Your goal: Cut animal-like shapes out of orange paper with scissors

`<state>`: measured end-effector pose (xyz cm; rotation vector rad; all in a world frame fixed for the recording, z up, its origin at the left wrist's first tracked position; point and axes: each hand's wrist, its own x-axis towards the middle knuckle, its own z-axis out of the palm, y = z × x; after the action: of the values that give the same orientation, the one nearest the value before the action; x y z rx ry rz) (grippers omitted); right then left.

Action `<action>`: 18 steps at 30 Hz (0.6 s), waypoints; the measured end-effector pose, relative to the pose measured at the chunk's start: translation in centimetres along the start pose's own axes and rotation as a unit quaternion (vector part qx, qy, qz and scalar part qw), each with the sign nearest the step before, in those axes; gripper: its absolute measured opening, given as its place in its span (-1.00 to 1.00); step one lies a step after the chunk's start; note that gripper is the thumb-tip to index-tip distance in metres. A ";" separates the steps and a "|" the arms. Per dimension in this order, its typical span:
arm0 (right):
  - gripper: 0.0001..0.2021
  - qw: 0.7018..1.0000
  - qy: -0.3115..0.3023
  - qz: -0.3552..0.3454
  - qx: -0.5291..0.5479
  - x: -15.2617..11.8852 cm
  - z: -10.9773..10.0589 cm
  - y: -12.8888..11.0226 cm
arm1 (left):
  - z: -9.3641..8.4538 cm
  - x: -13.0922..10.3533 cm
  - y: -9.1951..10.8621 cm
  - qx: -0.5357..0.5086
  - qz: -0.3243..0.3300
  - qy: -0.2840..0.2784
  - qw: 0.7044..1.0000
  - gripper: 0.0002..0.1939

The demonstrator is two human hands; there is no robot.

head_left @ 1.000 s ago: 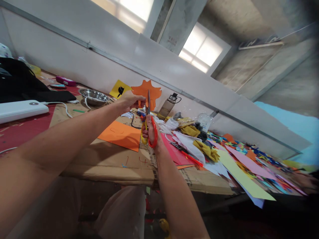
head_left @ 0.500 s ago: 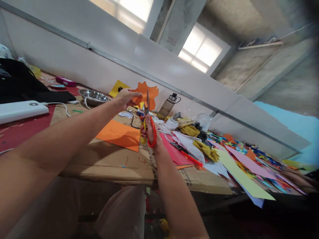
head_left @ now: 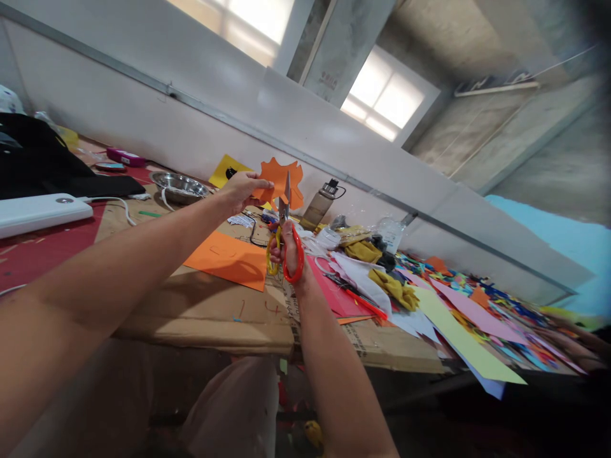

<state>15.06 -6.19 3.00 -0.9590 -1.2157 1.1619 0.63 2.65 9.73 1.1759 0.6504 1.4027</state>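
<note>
An orange paper cutout (head_left: 277,178) with a wavy, notched edge is pinched by its left side between the thumb and fingers of my left hand (head_left: 245,189). Scissors (head_left: 299,257) with one red and one yellow handle loop are gripped in my right hand (head_left: 285,249). Their blades point up, overlapping the lower middle of the cutout; how far apart they stand is hard to tell. Below my hands, an orange sheet (head_left: 229,259) with a small outline drawn on it lies on the cardboard-covered table (head_left: 205,313).
A metal bowl (head_left: 179,186) and a white power strip (head_left: 44,214) are at the left. Behind my right hand stands a bottle (head_left: 319,205). Cloths, plastic, another pair of scissors and coloured paper (head_left: 470,331) cover the right side, where another person's arm reaches in.
The scissors have turned slightly in my right hand and their blades have shifted a little to the right. My left hand has moved slightly, still holding the cutout.
</note>
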 end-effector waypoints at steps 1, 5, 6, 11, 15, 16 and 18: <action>-0.38 1.000 -0.001 -0.002 0.000 0.0 0.0 0.0 | 0.0 0.0 0.0 -0.001 0.001 0.001 1.000 -0.85; -0.34 1.000 0.002 0.003 -0.002 0.1 -0.1 0.1 | 0.0 0.2 -0.1 -0.004 0.009 -0.003 1.000 -0.85; -0.33 1.000 0.005 0.006 -0.002 0.1 -0.1 0.0 | -0.1 0.2 -0.2 -0.002 0.009 -0.005 1.000 -0.85; -0.34 1.000 0.023 0.013 -0.003 0.0 0.1 -0.1 | -0.2 0.4 -0.2 0.014 0.000 -0.014 1.000 -0.81; -0.45 0.999 0.030 0.015 -0.010 0.0 0.2 -0.3 | -0.1 0.1 -0.1 0.019 -0.007 -0.014 1.000 -0.82; -0.48 0.999 0.031 0.018 -0.012 0.0 0.2 -0.4 | -0.1 0.0 -0.1 0.022 -0.009 -0.013 1.000 -0.83; -0.55 0.999 0.035 0.023 -0.018 0.1 0.1 -0.4 | -0.1 -0.1 0.0 0.029 -0.012 -0.010 0.999 -0.85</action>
<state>14.98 -6.22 3.46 -1.0523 -1.1670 1.1365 0.58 2.59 9.65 1.2219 0.6931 1.3589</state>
